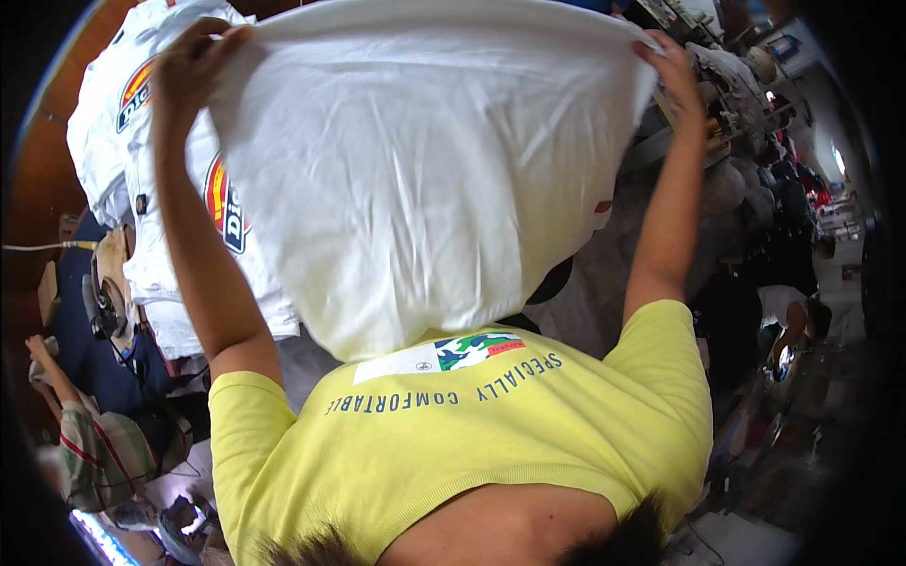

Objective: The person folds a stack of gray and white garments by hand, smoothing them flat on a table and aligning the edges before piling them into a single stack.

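Shirts (94, 179) lie between nine and ten o'clock. Between ten and eleven, the left hand (193, 71) curls its fingers over one top corner of the cloth (406, 170), which hangs from twelve toward the chest. Between one and two, the right hand (675, 75) pinches the other corner, fingers nearly closed. Spreading looks mostly done; creases remain to be smoothed.

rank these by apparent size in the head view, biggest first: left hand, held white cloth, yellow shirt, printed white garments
1. Held white cloth and yellow shirt: too alike to rank
2. Printed white garments, partly hidden
3. Left hand
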Available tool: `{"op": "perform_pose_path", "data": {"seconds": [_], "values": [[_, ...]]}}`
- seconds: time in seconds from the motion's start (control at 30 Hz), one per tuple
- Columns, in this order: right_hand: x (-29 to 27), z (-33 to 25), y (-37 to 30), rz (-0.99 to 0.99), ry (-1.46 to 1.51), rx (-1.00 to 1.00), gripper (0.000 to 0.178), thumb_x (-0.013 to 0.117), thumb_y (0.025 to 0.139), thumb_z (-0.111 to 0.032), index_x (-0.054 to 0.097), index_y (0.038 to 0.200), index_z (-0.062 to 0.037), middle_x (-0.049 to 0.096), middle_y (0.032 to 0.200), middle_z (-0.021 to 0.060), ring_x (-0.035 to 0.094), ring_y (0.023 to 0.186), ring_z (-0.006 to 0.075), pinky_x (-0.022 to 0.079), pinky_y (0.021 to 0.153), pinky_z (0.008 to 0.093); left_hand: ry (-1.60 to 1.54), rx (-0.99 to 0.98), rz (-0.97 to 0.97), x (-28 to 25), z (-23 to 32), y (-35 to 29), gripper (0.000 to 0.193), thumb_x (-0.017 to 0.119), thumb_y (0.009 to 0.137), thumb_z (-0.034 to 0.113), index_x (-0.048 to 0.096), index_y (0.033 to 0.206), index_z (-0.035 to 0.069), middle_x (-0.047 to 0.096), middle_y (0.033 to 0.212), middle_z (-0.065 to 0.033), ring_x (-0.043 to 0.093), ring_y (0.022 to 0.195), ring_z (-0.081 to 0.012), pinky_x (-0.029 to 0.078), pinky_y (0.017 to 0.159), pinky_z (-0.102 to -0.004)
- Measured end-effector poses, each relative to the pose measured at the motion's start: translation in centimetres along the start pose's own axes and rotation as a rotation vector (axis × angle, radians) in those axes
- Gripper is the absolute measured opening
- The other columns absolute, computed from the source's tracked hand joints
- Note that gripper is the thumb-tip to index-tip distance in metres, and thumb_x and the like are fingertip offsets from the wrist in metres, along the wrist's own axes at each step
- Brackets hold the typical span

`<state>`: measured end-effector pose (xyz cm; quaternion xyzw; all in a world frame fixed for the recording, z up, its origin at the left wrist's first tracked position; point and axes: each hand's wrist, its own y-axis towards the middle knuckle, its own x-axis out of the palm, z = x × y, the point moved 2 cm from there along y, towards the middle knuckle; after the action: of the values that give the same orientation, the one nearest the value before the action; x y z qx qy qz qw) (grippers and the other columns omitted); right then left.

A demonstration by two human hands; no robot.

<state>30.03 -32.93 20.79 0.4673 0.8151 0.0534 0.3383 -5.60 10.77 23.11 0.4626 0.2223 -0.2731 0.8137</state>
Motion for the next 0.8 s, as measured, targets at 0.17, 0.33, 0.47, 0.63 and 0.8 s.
{"op": "perform_pose_path", "data": {"seconds": [0.17,0.33,0.47,0.63,0.8], "values": [[9.0,14.6,2.5,0.315,0.132,-0.011,0.023,0.067,0.076,-0.009,0.061,0.097,-0.0019,0.062,0.086,0.0019,0.056,0.080,0.0112,0.044,0.073,0.0240,0.118,-0.103,0.055,12.7,-12.9,-5.4,0.043,0.067,0.076,0.040,0.060,0.103,0.007,0.064,0.078,-0.0068,0.059,0.066,-0.0127,0.045,0.063,-0.0239],[8.5,9.5,-6.9,-0.160,-0.004,0.584,0.028,0.062,0.082,-0.033,0.059,0.084,-0.0046,0.052,0.066,-0.0016,0.048,0.053,0.0073,0.038,0.047,0.0218,-0.257,-0.729,-0.321,10.8,-6.9,-17.4,0.037,0.062,0.082,0.033,0.058,0.102,0.002,0.059,0.075,-0.0052,0.055,0.068,-0.0109,0.043,0.062,-0.0224],[6.4,8.8,-17.7,-0.375,-0.138,0.682,0.032,0.065,0.080,-0.036,0.057,0.085,-0.0051,0.051,0.064,-0.0016,0.045,0.048,0.0057,0.034,0.041,0.0187,-0.627,-0.947,-0.602,9.7,-0.2,-22.4,0.030,0.058,0.086,0.030,0.056,0.096,0.002,0.053,0.072,0.0017,0.046,0.062,-0.0057,0.037,0.055,-0.0190],[7.2,5.2,-20.1,-0.294,-0.052,0.790,0.032,0.071,0.075,-0.029,0.058,0.092,-0.0050,0.052,0.064,-0.0022,0.044,0.052,0.0038,0.033,0.045,0.0186,-0.127,-0.755,-0.523,11.0,2.0,-26.2,0.045,0.061,0.083,0.030,0.046,0.112,-0.001,0.053,0.081,-0.0048,0.049,0.073,-0.0088,0.041,0.060,-0.0219],[5.9,6.0,-18.4,0.033,0.158,0.599,0.015,0.065,0.080,-0.018,0.060,0.087,-0.0053,0.053,0.067,-0.0043,0.045,0.057,0.0023,0.033,0.049,0.0177,-0.371,-0.853,-0.528,8.8,4.3,-24.6,0.044,0.063,0.080,0.013,0.042,0.117,0.002,0.046,0.062,-0.0016,0.044,0.055,-0.0087,0.039,0.050,-0.0232]]}}
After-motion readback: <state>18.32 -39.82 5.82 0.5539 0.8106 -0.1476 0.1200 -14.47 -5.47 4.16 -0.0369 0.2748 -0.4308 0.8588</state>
